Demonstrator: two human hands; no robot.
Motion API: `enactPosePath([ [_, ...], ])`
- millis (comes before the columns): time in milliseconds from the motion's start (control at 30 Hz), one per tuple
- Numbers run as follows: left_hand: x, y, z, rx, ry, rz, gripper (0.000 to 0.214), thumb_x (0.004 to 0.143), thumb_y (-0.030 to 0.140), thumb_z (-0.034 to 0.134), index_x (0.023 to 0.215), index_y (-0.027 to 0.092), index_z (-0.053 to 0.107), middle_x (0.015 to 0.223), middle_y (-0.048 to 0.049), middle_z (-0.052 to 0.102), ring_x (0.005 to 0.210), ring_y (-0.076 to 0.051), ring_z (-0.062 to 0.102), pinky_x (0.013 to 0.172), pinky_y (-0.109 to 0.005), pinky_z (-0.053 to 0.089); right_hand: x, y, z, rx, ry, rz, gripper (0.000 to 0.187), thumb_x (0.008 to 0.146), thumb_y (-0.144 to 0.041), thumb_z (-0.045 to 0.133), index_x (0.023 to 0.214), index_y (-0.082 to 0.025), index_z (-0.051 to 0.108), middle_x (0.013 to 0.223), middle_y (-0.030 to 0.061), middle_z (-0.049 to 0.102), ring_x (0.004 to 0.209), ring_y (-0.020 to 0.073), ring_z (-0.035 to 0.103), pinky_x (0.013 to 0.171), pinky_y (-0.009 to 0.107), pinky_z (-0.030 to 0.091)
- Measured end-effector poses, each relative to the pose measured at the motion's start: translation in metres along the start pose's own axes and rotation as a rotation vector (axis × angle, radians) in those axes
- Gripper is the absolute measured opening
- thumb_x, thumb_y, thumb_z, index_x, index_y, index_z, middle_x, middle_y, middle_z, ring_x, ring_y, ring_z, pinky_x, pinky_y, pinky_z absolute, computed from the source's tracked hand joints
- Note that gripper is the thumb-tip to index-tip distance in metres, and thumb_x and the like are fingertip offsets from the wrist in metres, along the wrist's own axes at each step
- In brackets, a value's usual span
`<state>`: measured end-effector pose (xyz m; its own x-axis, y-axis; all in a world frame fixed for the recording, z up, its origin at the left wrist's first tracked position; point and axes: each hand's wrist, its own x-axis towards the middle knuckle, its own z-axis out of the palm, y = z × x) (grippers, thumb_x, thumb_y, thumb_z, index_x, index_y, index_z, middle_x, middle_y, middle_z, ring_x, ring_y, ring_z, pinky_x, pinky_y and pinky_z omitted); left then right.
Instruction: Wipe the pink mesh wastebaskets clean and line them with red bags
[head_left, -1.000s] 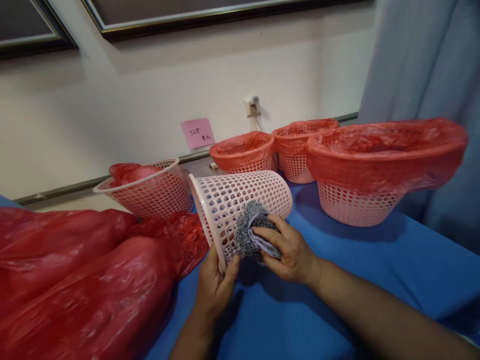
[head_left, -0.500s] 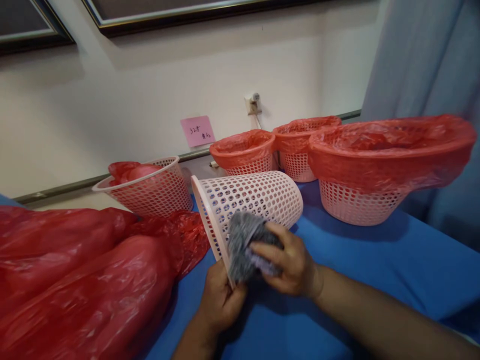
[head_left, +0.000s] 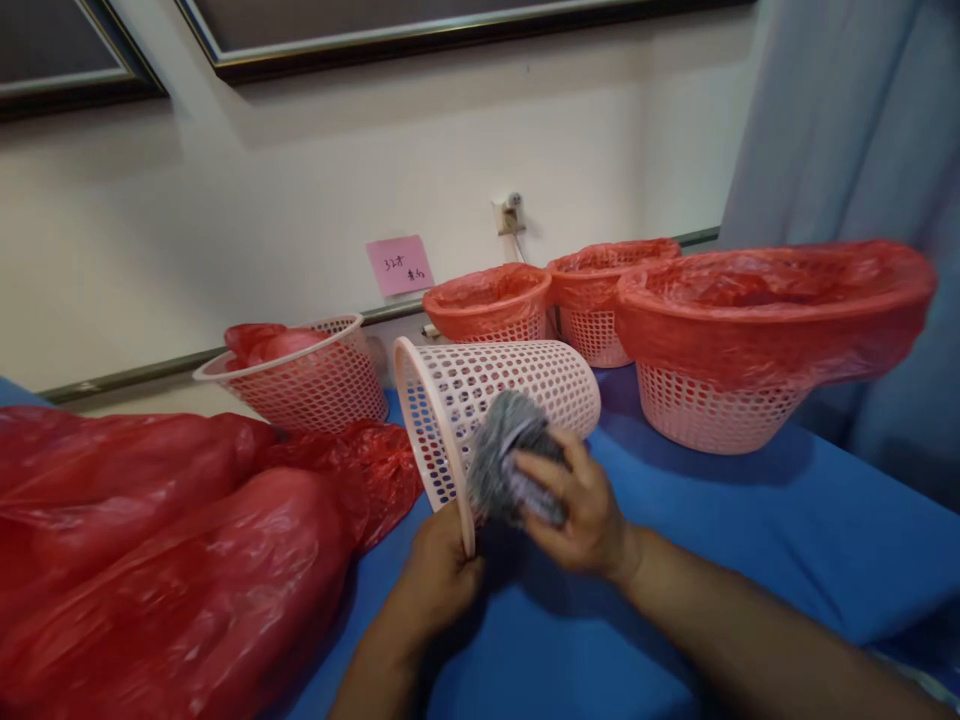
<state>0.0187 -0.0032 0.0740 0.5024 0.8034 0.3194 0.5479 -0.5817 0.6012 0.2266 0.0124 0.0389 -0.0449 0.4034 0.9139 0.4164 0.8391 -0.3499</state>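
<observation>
A pale pink perforated plastic wastebasket (head_left: 517, 370) lies on its side on the blue cloth, its open rim facing left and toward me. My left hand (head_left: 442, 570) is closed on the lower edge of that rim. Bunched in my right hand (head_left: 581, 505) is a grey cleaning cloth (head_left: 506, 450), pressed against the basket's outer wall near the rim. The fingers of my right hand are wrapped round the cloth, and part of the basket's underside is hidden behind it.
Red plastic bags (head_left: 195, 560) spread over the left side. Behind them stands another pink basket (head_left: 322, 375) with red plastic inside. Red-lined baskets stand at the back, a large one (head_left: 720, 405) at right. A pink note (head_left: 401, 265) is on the wall; a curtain (head_left: 810, 150) hangs at right.
The cloth in my right hand has moved slightly up along the basket's side. The basket has turned a little, showing more of its open mouth. My left hand still holds the rim.
</observation>
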Motion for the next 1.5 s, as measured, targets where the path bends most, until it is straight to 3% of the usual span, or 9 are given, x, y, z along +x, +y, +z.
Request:
enactPosePath([
  [133, 0.0, -0.002, 0.004, -0.048, -0.037, -0.042, 0.053, 0.08, 0.007, 0.057, 0.128, 0.022, 0.075, 0.132, -0.0079, 0.076, 0.127, -0.029, 0.067, 0.117, -0.043, 0.05, -0.006, -0.011, 0.001, 0.035, -0.101, -0.142, 0.059, 0.084, -0.027, 0.066, 0.142, -0.029, 0.059, 0.14, 0.0119, 0.053, 0.115, 0.0274, 0.067, 0.093, 0.042, 0.063],
  [400, 0.002, -0.003, -0.003, -0.076, -0.134, -0.135, 0.059, 0.081, 0.011, 0.063, 0.137, 0.023, 0.069, 0.144, -0.0068, 0.069, 0.135, -0.03, 0.062, 0.125, -0.048, 0.04, 0.02, 0.078, -0.024, -0.13, 0.349, 0.67, 0.049, 0.087, -0.038, 0.062, 0.133, -0.021, 0.067, 0.119, 0.0111, 0.07, 0.112, 0.0287, 0.068, 0.107, 0.054, 0.053],
  [467, 0.001, 0.004, 0.001, -0.133, -0.076, -0.141, 0.054, 0.084, 0.022, 0.071, 0.138, 0.021, 0.068, 0.142, -0.0099, 0.07, 0.135, -0.032, 0.062, 0.124, -0.051, 0.04, 0.019, 0.071, -0.021, -0.113, 0.307, 0.623, 0.048, 0.087, -0.036, 0.062, 0.133, -0.021, 0.067, 0.119, 0.0111, 0.069, 0.113, 0.0285, 0.068, 0.108, 0.052, 0.053],
  [633, -0.005, 0.008, 0.008, -0.392, 0.381, -0.209, 0.05, 0.092, 0.039, 0.07, 0.136, 0.017, 0.066, 0.136, -0.0141, 0.073, 0.126, -0.031, 0.069, 0.114, -0.049, 0.052, 0.004, 0.026, -0.003, -0.091, 0.016, 0.326, 0.051, 0.089, -0.027, 0.063, 0.141, -0.025, 0.061, 0.135, 0.0132, 0.06, 0.125, 0.0298, 0.063, 0.106, 0.05, 0.056],
  [733, -0.007, 0.002, 0.005, -0.369, 0.457, -0.226, 0.038, 0.091, 0.037, 0.07, 0.121, 0.015, 0.074, 0.12, -0.0132, 0.079, 0.113, -0.031, 0.075, 0.103, -0.045, 0.058, 0.001, 0.012, -0.003, -0.097, -0.028, 0.184, 0.058, 0.09, -0.023, 0.062, 0.147, -0.026, 0.055, 0.141, 0.0146, 0.054, 0.129, 0.0308, 0.061, 0.106, 0.051, 0.057],
  [967, 0.0, 0.005, 0.008, -0.235, 0.211, -0.035, 0.02, 0.087, 0.033, 0.068, 0.086, 0.017, 0.08, 0.084, -0.0053, 0.079, 0.076, -0.022, 0.071, 0.073, -0.032, 0.06, -0.002, -0.011, -0.005, -0.062, -0.16, -0.177, 0.062, 0.084, -0.028, 0.064, 0.145, -0.029, 0.057, 0.139, 0.0126, 0.05, 0.113, 0.029, 0.065, 0.09, 0.045, 0.063],
  [1233, 0.001, -0.001, 0.005, -0.207, 0.197, -0.195, 0.04, 0.076, 0.012, 0.055, 0.104, 0.019, 0.081, 0.093, -0.0046, 0.08, 0.081, -0.024, 0.072, 0.089, -0.041, 0.061, 0.018, 0.073, -0.019, -0.247, 0.269, 0.569, 0.046, 0.086, -0.032, 0.06, 0.131, -0.021, 0.066, 0.116, 0.012, 0.064, 0.11, 0.0312, 0.067, 0.103, 0.055, 0.056],
  [1300, 0.002, -0.003, 0.004, -0.119, 0.131, -0.171, 0.041, 0.073, 0.011, 0.055, 0.104, 0.02, 0.081, 0.095, -0.0054, 0.081, 0.086, -0.026, 0.074, 0.091, -0.043, 0.061, 0.02, 0.082, -0.021, -0.253, 0.307, 0.624, 0.047, 0.086, -0.035, 0.059, 0.13, -0.019, 0.066, 0.114, 0.0126, 0.065, 0.108, 0.032, 0.067, 0.102, 0.057, 0.056],
  [1500, 0.003, 0.002, 0.015, -0.008, 0.034, -0.122, 0.043, 0.078, 0.011, 0.059, 0.116, 0.02, 0.077, 0.119, -0.0105, 0.079, 0.111, -0.031, 0.073, 0.106, -0.045, 0.056, 0.002, 0.009, -0.003, -0.1, 0.008, 0.098, 0.062, 0.088, -0.025, 0.063, 0.149, -0.027, 0.051, 0.144, 0.0151, 0.05, 0.128, 0.0322, 0.061, 0.105, 0.052, 0.057],
])
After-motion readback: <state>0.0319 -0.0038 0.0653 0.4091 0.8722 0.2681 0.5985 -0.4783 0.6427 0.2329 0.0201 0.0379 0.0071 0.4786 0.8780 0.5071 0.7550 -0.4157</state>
